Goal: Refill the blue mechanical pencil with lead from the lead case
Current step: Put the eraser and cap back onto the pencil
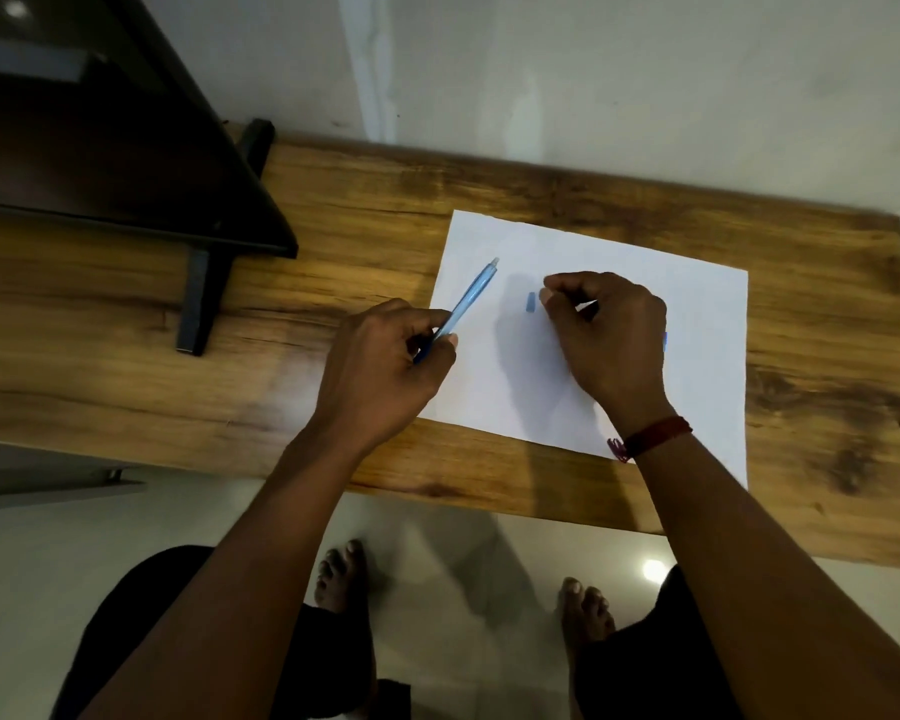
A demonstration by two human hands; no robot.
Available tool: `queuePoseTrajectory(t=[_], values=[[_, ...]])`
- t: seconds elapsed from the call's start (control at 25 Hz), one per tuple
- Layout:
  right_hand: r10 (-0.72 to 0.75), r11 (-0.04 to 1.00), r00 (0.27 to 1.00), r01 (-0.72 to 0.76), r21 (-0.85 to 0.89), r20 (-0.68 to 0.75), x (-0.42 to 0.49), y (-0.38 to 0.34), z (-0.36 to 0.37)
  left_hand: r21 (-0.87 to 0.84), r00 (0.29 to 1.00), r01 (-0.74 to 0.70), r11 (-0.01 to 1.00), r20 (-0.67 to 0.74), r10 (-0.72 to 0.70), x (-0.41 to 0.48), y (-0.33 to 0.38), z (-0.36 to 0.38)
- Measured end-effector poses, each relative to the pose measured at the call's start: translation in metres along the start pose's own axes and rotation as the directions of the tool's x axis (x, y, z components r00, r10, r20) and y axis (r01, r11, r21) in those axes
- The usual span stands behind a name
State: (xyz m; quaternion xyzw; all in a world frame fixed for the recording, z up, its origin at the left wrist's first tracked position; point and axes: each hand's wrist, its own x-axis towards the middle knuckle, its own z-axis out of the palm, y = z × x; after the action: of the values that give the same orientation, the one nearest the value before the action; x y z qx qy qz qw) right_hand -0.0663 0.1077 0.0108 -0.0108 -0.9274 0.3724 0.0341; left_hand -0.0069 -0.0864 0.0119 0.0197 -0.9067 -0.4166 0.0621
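My left hand (385,371) grips the blue mechanical pencil (468,298) by its lower half, and its free end points up and to the right over the left edge of a white paper sheet (697,314). A small blue piece (531,302) lies on the paper. My right hand (609,335) hovers over the sheet, its thumb and forefinger pinched together right beside that piece. A sliver of blue (665,341) shows at the outer edge of my right hand. I cannot tell whether it is the lead case or whether the hand holds it.
The paper lies on a wooden table (333,241) set against a pale wall. A dark monitor on a black stand (198,304) fills the table's left part. Below the table's near edge are a tiled floor and bare feet (341,574).
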Motion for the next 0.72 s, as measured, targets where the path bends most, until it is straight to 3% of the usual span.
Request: queuePoseTrajectory(t=[0.16, 0.36, 0.52, 0.64, 0.72], values=[[-0.046, 0.969, 0.996, 0.064, -0.239, 0.081, -0.002, 0.001, 0.015, -0.005, 0.999, 0.02, 1.0, 0.03, -0.02, 0.001, 0.001, 0.005], [-0.086, 0.965, 0.993, 0.104, -0.24, 0.082, -0.002, 0.002, 0.013, 0.015, 0.999, 0.006, 1.0, 0.052, -0.007, 0.0, 0.004, 0.01], [0.06, 0.993, 0.998, -0.061, 0.099, 0.008, 0.001, -0.004, 0.004, 0.033, 0.998, 0.003, 0.999, 0.06, -0.005, 0.001, 0.007, 0.015], [0.271, 0.842, 0.958, -0.284, 0.458, 0.097, 0.005, -0.005, -0.007, 0.027, 0.998, -0.003, 1.0, 0.063, 0.002, 0.002, 0.011, 0.018], [0.295, 0.724, 0.937, -0.348, 0.596, 0.189, 0.007, -0.004, -0.013, 0.032, 0.998, -0.012, 0.999, 0.066, 0.01, 0.003, 0.013, 0.02]])
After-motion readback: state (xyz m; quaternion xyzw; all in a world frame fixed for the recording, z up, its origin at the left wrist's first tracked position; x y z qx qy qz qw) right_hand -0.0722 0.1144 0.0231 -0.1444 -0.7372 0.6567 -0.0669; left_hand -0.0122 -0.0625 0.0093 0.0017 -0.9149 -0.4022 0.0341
